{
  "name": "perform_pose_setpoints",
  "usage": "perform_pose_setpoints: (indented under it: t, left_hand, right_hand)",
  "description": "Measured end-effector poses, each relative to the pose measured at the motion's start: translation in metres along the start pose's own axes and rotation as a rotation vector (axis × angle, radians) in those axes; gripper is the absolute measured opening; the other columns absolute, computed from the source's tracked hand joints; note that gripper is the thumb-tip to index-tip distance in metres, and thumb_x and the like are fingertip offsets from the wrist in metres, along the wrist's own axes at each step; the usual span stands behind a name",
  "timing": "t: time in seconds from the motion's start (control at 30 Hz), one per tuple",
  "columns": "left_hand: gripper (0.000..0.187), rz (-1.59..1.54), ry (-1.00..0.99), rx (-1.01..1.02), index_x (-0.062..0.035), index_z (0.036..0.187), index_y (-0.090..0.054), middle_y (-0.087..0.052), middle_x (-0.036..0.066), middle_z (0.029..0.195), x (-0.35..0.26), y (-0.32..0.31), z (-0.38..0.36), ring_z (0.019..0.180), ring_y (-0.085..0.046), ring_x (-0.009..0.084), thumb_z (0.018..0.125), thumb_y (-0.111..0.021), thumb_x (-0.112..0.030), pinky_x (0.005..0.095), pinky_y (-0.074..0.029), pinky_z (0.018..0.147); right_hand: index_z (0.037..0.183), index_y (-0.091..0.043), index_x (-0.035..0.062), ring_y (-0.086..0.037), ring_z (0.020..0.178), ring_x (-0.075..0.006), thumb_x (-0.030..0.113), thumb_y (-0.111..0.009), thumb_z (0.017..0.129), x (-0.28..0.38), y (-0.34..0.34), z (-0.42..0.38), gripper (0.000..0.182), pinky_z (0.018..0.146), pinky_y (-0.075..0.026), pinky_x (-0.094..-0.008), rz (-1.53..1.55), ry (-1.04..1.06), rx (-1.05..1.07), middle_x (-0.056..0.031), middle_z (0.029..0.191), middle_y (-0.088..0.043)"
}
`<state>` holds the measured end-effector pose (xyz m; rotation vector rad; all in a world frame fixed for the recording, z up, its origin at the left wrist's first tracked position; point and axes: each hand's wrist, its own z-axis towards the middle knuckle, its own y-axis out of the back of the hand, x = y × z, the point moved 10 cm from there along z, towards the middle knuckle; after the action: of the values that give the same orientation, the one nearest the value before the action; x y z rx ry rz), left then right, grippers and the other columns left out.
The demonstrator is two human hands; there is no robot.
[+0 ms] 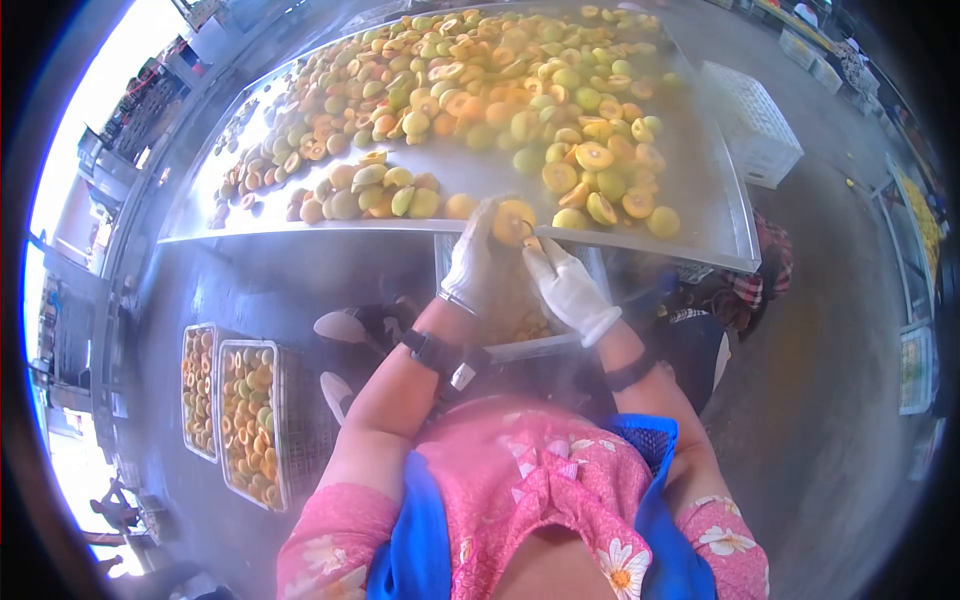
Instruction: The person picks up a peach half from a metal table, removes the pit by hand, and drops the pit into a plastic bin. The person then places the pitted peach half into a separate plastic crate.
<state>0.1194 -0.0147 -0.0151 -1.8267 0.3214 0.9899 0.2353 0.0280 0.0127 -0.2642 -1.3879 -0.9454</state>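
Observation:
At the near edge of the metal table, my left hand (473, 262) in a white glove is closed around a cut yellow peach half (513, 221). My right hand (570, 290), also gloved, pinches a small tool (531, 240) whose thin dark end touches the peach's cut face; haze blurs its exact shape. Just left of the held fruit lies a row of peach halves (370, 190). To the right sits a pile of halves (600, 170), some cut side up. Below my hands is a crate (540, 347) with fruit pieces inside, partly hidden by my hands.
The metal table (470, 172) carries a large heap of peaches (440, 70) towards its far side. A white crate (755, 125) stands beyond its right edge. Two fruit-filled crates (283, 430) rest on the floor at left. Another person's checkered sleeve (770, 262) shows under the right corner.

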Motion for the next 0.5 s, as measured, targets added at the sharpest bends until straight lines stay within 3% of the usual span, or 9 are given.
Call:
perform_pose_setpoints:
  t: [0.17, 0.27, 0.33, 0.37, 0.43, 0.5]
  left_hand:
    - [0.042, -0.128, 0.114, -0.070, -0.0038, 0.126, -0.055, -0.064, 0.010, 0.115, 0.001, 0.006, -0.021, 0.103, -0.065, 0.0197, 0.101, -0.051, -0.038, 0.0311, -0.056, 0.087]
    - [0.043, -0.050, 0.023, -0.012, -0.0040, 0.127, -0.054, -0.063, 0.010, 0.114, -0.002, 0.016, -0.018, 0.103, -0.064, 0.0192, 0.101, -0.051, -0.038, 0.0310, -0.055, 0.088]
    - [0.042, 0.355, -0.265, -0.019, -0.0083, 0.122, -0.055, -0.060, 0.008, 0.102, -0.022, 0.019, -0.021, 0.093, -0.057, 0.0183, 0.104, -0.041, -0.043, 0.0325, -0.048, 0.085]
    - [0.042, 0.352, -0.267, -0.024, -0.0083, 0.122, -0.055, -0.060, 0.008, 0.102, -0.017, 0.029, -0.016, 0.093, -0.057, 0.0183, 0.104, -0.041, -0.043, 0.0325, -0.048, 0.085]
    - [0.039, 0.424, -0.455, -0.065, -0.0054, 0.122, -0.056, -0.062, 0.009, 0.112, -0.029, 0.042, -0.016, 0.099, -0.062, 0.0188, 0.101, -0.051, -0.038, 0.0340, -0.053, 0.088]
    - [0.038, 0.295, -0.422, -0.047, -0.0055, 0.120, -0.057, -0.063, 0.009, 0.109, -0.025, 0.048, -0.014, 0.096, -0.062, 0.0188, 0.101, -0.051, -0.038, 0.0345, -0.054, 0.087]
  right_hand:
    - [0.106, -0.059, 0.0026, -0.059, 0.087, -0.0491, 0.033, -0.049, 0.102, 0.003, -0.019, 0.004, 0.033, 0.070, -0.046, -0.0538, -0.030, -0.007, 0.046, -0.0285, 0.087, -0.064]
    - [0.106, -0.059, 0.0013, -0.059, 0.088, -0.0498, 0.033, -0.049, 0.102, 0.004, -0.030, 0.002, 0.034, 0.071, -0.046, -0.0535, -0.013, 0.016, 0.045, -0.0292, 0.088, -0.064]
    - [0.106, -0.059, 0.0008, -0.059, 0.088, -0.0503, 0.034, -0.049, 0.102, 0.006, -0.036, 0.001, 0.035, 0.071, -0.047, -0.0533, -0.009, 0.032, 0.043, -0.0296, 0.089, -0.064]
    - [0.108, -0.059, 0.0002, -0.059, 0.090, -0.0506, 0.034, -0.049, 0.102, 0.008, -0.040, 0.000, 0.036, 0.072, -0.047, -0.0529, 0.003, 0.040, 0.054, -0.0299, 0.090, -0.064]
    - [0.110, -0.059, -0.0003, -0.059, 0.091, -0.0510, 0.034, -0.049, 0.102, 0.014, -0.047, 0.000, 0.037, 0.073, -0.047, -0.0524, 0.017, 0.049, 0.073, -0.0301, 0.091, -0.064]
    - [0.113, -0.059, -0.0002, -0.059, 0.092, -0.0509, 0.034, -0.048, 0.102, 0.024, -0.052, 0.001, 0.038, 0.075, -0.048, -0.0515, 0.054, 0.063, 0.073, -0.0308, 0.093, -0.065]
